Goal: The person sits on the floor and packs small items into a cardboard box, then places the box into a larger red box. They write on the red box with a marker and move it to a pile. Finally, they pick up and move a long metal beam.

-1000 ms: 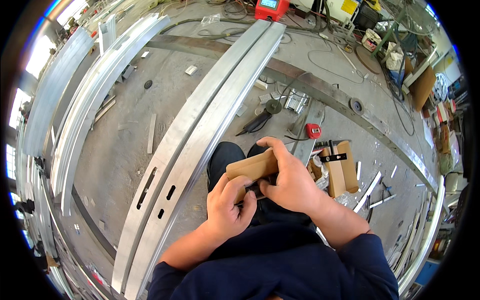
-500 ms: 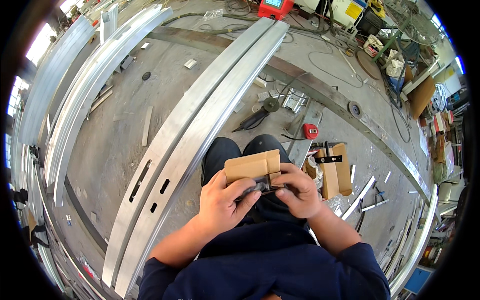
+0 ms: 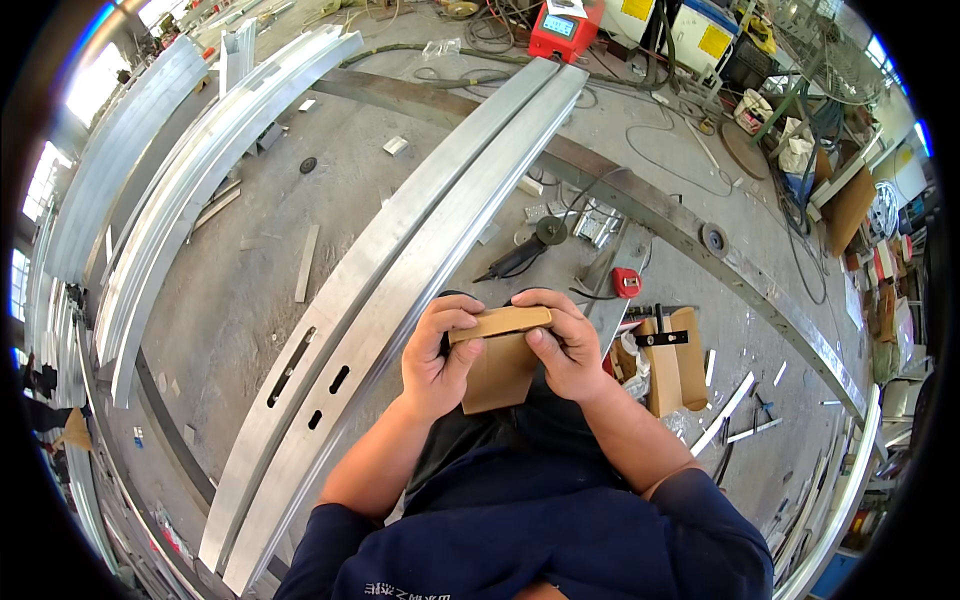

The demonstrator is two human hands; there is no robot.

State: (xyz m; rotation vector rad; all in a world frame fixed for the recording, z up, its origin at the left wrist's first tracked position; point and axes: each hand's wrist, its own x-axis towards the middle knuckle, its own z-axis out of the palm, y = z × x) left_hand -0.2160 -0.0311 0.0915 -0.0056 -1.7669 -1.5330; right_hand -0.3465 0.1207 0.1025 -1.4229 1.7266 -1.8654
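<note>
Above my lap I hold a small brown cardboard box point(image 3: 499, 372) between both hands. My left hand point(image 3: 437, 355) is closed on its left edge, fingers on top and thumb on the near side. The right hand point(image 3: 566, 348) grips the opposite edge the same way. The box is tilted up, with a flap along its top and a plain panel hanging toward me. Its contents are hidden. To the left lie two long silver metal profiles point(image 3: 400, 262), slotted near their close ends.
Right of my knees sits an open cardboard box point(image 3: 690, 365) with a black handle part point(image 3: 662, 338) on it. Beyond are a red tape measure point(image 3: 626, 283), an angle grinder point(image 3: 522, 250) and a steel beam point(image 3: 690, 225). More profiles point(image 3: 190, 190) are stacked at left; a red machine point(image 3: 562, 35) stands far off.
The box was open, with dark wrapped contents showing under my fingers. Now its flap is folded over, the box is tipped up, and both hands have moved to its side edges.
</note>
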